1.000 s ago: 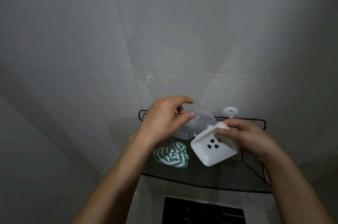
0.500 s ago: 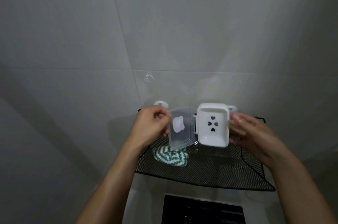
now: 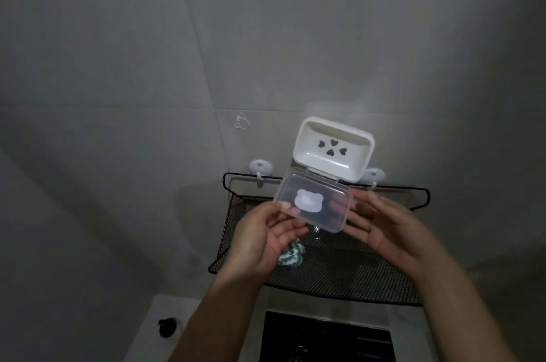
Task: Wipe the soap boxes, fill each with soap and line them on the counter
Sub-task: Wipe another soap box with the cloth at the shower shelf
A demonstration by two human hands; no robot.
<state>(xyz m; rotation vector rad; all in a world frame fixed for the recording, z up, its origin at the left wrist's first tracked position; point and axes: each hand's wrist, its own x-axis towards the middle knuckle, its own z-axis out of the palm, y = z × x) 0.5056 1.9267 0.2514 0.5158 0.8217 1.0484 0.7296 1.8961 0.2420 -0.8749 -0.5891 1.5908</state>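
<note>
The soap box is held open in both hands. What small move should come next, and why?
Probably reach for the green-and-white cloth on the mesh shelf with the left hand: the open soap box looks empty and wiping comes before filling, while the right hand steadies its clear lid.

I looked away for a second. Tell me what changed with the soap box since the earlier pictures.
The white plastic soap box was swung from sideways to tray above, its clear hinged lid hanging toward the camera. The left hand still pinches the lid; the right hand shifted from tray to lid. The green-and-white cloth stayed on the black mesh shelf.
</note>
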